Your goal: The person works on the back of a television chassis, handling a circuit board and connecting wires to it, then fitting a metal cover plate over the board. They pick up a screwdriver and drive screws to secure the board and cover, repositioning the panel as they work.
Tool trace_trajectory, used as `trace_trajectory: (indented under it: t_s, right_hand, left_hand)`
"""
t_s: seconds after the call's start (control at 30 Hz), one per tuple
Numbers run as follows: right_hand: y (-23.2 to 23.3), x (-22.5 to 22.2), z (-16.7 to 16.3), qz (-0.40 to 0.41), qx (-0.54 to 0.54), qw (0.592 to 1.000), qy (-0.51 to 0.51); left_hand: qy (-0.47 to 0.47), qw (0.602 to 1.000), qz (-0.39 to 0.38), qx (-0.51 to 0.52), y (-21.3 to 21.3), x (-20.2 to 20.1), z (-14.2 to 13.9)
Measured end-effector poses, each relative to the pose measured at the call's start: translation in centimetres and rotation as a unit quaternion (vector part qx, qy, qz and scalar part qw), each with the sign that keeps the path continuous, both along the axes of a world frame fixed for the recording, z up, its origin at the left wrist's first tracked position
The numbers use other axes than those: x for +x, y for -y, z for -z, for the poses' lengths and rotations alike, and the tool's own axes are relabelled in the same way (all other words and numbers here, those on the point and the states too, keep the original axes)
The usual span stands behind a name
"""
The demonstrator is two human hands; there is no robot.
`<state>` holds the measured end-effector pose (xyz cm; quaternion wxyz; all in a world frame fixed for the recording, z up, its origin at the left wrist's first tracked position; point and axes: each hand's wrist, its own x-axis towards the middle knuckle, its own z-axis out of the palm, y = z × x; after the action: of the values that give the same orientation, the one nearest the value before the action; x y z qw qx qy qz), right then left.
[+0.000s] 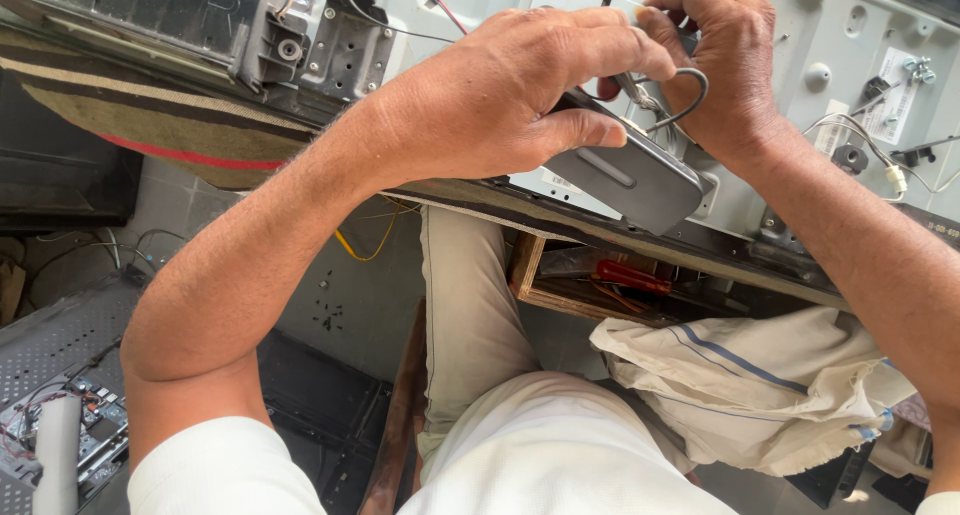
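view looking down at a person's two bare hands working over the light grey metal back panel [850, 45] of a flat appliance lying on a workbench. the left hand [500, 95] is clamped around a slim grey rectangular metal box [635, 180], thumb pressed along its side, holding it just above the panel's near edge. the right hand [725, 60] has its fingers pinched together on a thin grey wire loop [685, 100] rising from the box's top end. below, a wooden tray holds a red-handled screwdriver [630, 275], and a cream cloth with blue stripes [750, 385] lies beside the person's knee.
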<state>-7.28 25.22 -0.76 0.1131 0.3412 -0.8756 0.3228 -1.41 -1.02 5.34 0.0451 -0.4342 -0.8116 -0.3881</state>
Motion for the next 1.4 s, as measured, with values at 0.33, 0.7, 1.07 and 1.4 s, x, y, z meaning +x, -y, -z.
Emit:
trace_trajectory:
  t_s: [0.33, 0.7, 1.07, 1.4]
  right_hand:
    - [0.2, 0.3, -1.3, 0.018, 0.036, 0.998, -0.038]
    - [-4.5, 1.0, -3.2, 0.093, 0.109, 0.984, 0.104]
    - [-4.6, 1.1, -5.8, 0.104, 0.155, 0.958, 0.219]
    - [-4.3, 0.1, -5.3, 0.100, 0.155, 0.949, 0.255]
  left_hand:
    - [0.030, 1.000, 0.004, 0.007, 0.4, 0.4, -0.6]
    - [0.192, 0.981, 0.021, -0.001, 0.9, 1.2, -0.2]
    - [0.209, 0.977, 0.004, -0.050, 0.8, 3.1, 1.2]
    - [0.058, 0.987, -0.139, -0.053, 1.2, 2.3, 2.8]
